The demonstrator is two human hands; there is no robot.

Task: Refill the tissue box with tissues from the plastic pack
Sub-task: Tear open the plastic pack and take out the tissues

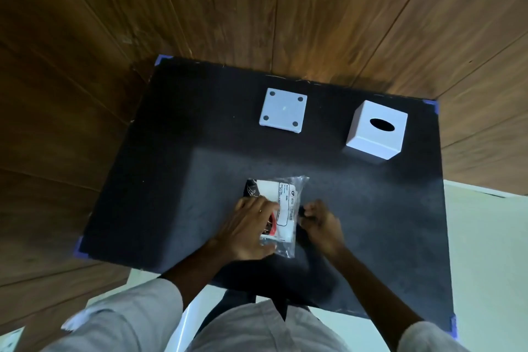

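A clear plastic pack of white tissues [281,203] lies on the black table [177,168], near the front middle. My left hand [245,228] rests flat on its left side, pressing it down. My right hand [321,221] is closed at the pack's right edge, pinching the plastic there. The white cube-shaped tissue box cover [375,130] with a dark oval slot stands at the back right. Its square white base plate [283,110], with round pads at the corners, lies separately at the back middle.
Wooden wall panels rise behind and to the left of the table. Blue tape marks the table's corners [433,106]. A pale floor [485,237] shows to the right. My light-coloured sleeves and lap fill the bottom of the view.
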